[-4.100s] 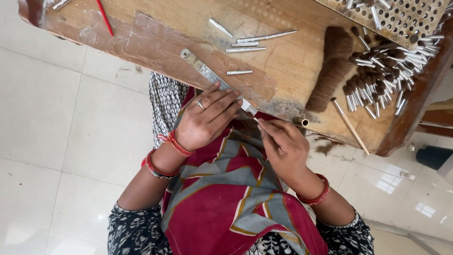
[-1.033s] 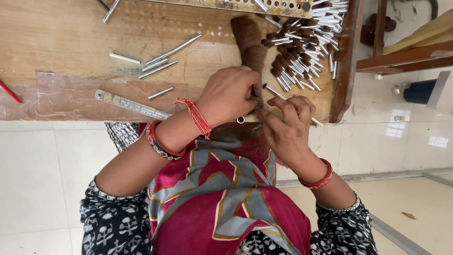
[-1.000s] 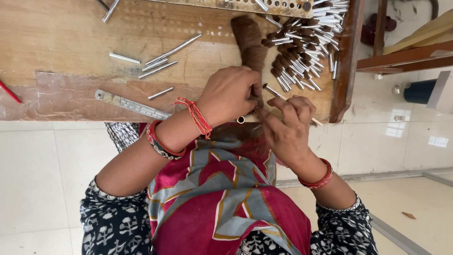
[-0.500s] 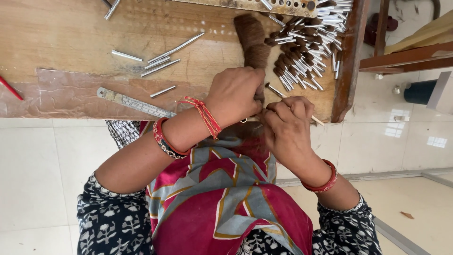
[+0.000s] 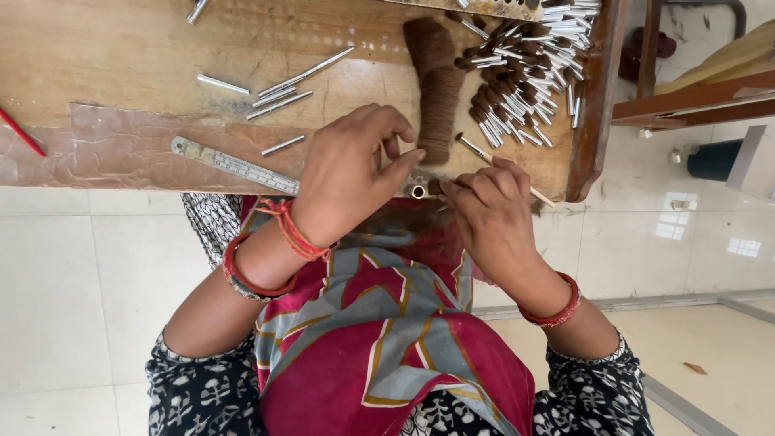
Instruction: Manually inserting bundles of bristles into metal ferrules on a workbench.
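My left hand (image 5: 351,173) pinches a small metal tube (image 5: 418,191) at the near edge of the wooden board (image 5: 121,64). My right hand (image 5: 492,214) meets it from the right, its fingertips closed on a small tuft of brown hair at the tube's mouth. A thin brush handle (image 5: 504,171) lies just beyond my right hand's fingers. A thick bundle of brown hair (image 5: 434,77) lies on the board above both hands.
A pile of finished brush heads with silver ferrules (image 5: 525,73) lies at the board's right. Loose silver tubes (image 5: 278,90) and a metal ruler (image 5: 234,165) lie left of my hands. A red pencil (image 5: 20,133) is far left. White tiled floor surrounds the board.
Since four seconds ago the view has shifted so the hair bundle is above my hands. My hands have come together at the board's edge, the left now pinching the tube.
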